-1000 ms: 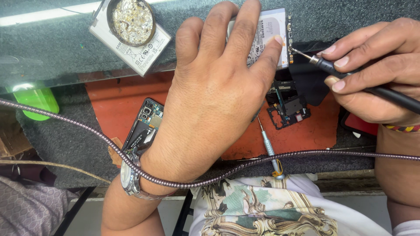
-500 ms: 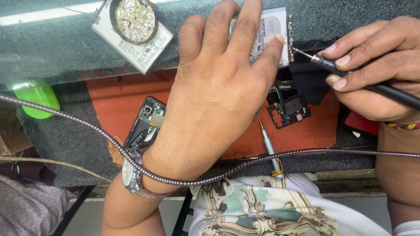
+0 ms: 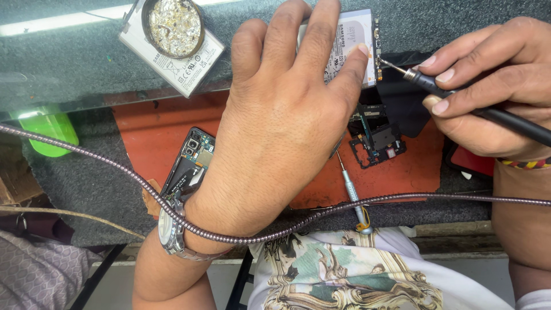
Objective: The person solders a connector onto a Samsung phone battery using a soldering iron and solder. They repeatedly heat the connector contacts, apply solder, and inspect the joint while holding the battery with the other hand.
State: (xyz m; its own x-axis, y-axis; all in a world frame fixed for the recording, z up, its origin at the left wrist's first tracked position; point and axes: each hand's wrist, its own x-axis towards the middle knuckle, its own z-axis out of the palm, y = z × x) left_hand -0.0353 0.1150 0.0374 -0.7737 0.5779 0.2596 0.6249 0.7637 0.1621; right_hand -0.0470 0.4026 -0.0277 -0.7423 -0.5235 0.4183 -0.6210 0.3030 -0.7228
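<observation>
My left hand (image 3: 281,115) lies flat with its fingers pressing down on an opened phone with a white battery (image 3: 350,40) at the top centre. My right hand (image 3: 488,86) grips a black soldering iron (image 3: 493,112) like a pen; its tip touches the phone's right edge. A black circuit board piece (image 3: 381,143) lies on the orange mat (image 3: 155,138) just below the phone. A second opened phone (image 3: 189,163) lies partly under my left wrist, which wears a metal watch.
A loose white battery with a round tin of metal scraps on it (image 3: 172,34) lies at top left. A small screwdriver (image 3: 351,192) rests on the mat. A braided cable (image 3: 103,166) crosses the view. A green object (image 3: 49,129) sits at left.
</observation>
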